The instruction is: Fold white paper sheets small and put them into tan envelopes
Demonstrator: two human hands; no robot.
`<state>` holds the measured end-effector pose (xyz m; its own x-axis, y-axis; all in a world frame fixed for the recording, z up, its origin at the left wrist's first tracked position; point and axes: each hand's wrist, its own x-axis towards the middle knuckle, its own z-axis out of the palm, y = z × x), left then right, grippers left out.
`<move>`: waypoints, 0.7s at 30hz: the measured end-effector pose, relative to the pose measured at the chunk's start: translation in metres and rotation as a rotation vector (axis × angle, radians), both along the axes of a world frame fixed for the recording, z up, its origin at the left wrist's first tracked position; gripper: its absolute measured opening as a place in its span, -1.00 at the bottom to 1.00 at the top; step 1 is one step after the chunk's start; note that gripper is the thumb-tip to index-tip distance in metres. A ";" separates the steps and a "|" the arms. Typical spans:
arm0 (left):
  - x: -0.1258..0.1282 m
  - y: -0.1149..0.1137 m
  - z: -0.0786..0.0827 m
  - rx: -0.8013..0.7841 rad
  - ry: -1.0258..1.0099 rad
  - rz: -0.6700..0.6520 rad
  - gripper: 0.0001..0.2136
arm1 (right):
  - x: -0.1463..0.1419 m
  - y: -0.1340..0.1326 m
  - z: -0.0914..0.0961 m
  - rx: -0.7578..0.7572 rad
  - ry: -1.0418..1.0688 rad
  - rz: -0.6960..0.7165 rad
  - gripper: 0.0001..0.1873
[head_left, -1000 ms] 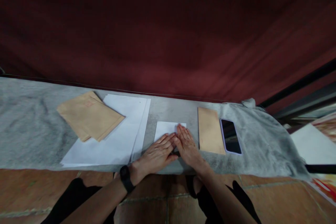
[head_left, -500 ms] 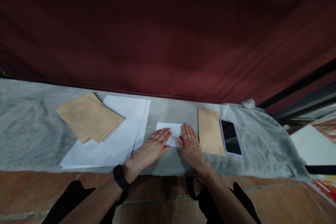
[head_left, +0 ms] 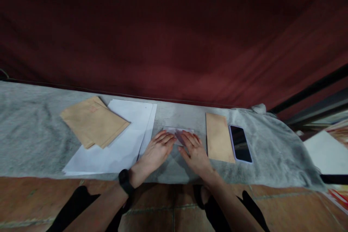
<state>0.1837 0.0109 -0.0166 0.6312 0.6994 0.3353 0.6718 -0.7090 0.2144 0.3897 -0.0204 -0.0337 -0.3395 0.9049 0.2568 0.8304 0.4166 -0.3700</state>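
Observation:
A small folded sheet of white paper (head_left: 178, 137) lies on the grey cloth between my hands, its surface now shaded and apparently tilted. My left hand (head_left: 161, 146) is bent over the paper's left end, fingers close together; its thumb is hidden, so the hold shows only in part. Over the right end lies my right hand (head_left: 194, 150), fingers stretched across the paper and thumb held apart below them. A brown envelope (head_left: 219, 137) rests just to the right of that hand.
Large white sheets (head_left: 127, 145) lie to the left, with several brown envelopes (head_left: 94, 121) on top. A phone (head_left: 240, 144) is beside the single envelope. The grey cloth (head_left: 277, 148) covers the long surface, and a dark red curtain (head_left: 174, 43) hangs behind it.
My hands went from pressing flat on the bright paper to bent fingers over it. Less of the paper shows, and it looks darker and tilted. My right thumb has moved away from the fingers.

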 end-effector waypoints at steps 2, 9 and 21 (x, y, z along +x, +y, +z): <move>0.000 0.002 0.003 0.025 -0.102 0.022 -0.69 | -0.003 -0.001 0.005 -0.042 0.040 0.004 -0.51; 0.010 0.013 0.011 -0.425 -0.925 0.401 -0.22 | 0.002 0.012 0.016 -0.359 1.018 -0.356 -0.55; 0.008 0.015 0.004 -1.134 -1.066 0.302 -0.69 | 0.003 0.019 0.024 -0.637 1.515 -0.390 -0.58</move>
<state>0.1921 0.0262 -0.0125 0.2544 0.9350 -0.2469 -0.0462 0.2667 0.9627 0.3926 -0.0016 -0.0101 0.1048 0.9499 -0.2943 -0.3940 -0.2321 -0.8893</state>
